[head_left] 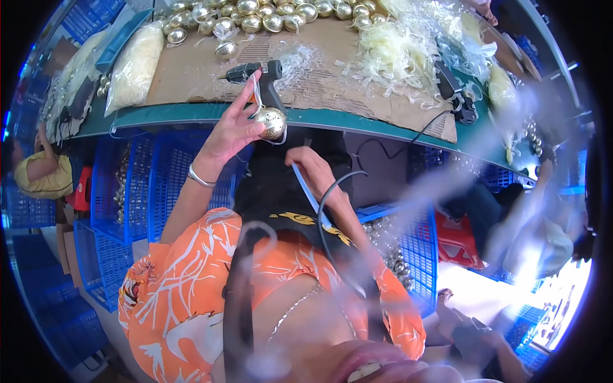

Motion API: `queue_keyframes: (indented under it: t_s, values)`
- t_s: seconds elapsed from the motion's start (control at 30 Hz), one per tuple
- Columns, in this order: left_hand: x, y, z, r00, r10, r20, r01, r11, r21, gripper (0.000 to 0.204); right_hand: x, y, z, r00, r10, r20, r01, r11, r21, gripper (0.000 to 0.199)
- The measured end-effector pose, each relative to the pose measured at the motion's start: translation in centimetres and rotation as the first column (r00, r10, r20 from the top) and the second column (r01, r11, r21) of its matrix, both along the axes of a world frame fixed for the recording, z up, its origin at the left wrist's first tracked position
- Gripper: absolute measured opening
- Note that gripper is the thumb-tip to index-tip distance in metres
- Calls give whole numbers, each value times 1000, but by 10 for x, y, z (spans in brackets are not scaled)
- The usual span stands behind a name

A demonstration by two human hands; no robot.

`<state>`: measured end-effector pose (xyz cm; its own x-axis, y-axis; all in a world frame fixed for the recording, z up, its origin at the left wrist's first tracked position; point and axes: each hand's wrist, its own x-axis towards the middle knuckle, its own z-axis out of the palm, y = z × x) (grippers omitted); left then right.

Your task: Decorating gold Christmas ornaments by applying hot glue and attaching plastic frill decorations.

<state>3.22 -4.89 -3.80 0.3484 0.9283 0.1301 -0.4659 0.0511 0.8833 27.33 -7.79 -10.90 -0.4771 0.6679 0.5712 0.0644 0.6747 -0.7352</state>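
The left hand (pixel 227 131) pinches a shiny gold ball ornament (pixel 271 122) with a clear loop, held just off the worktop's (pixel 191 76) near edge. The right hand (pixel 314 171) is closed on a pale blue strip (pixel 310 191). The worktop is cardboard-covered with a teal rim. A glue gun (pixel 258 73) lies near that edge; more gold balls (pixel 255 19) crowd the far edge, pale strands (pixel 389 54) lie toward the right side. Blue crates (pixel 128 191) stand below.

My left hand (pixel 230 131) pinches a gold ball (pixel 272 122) and its white loop at the near table edge (pixel 357 119). My right hand (pixel 313 169) holds a pale glue stick (pixel 309 195). The glue gun (pixel 258 73) lies just beyond on cardboard (pixel 191 70). More gold balls (pixel 255 16) far; blue crates (pixel 128 185) left.
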Motion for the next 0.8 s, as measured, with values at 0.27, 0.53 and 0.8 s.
queue_keyframes:
  t_s: [0.27,0.53,0.8]
  values:
    - [-27,-9,-6,996,46,-71,-44,999,26,107,-32,39,-17,982,156,108,-166,981,95,18]
    - [-12,-28,14,1000,10,-28,-9,998,65,113,-37,58,79,683,-173,-710,71,983,-171,17]
    - [1,-34,20,1000,0,15,0,1000,10,121,-37,72,77,649,-245,-720,74,962,-261,21]
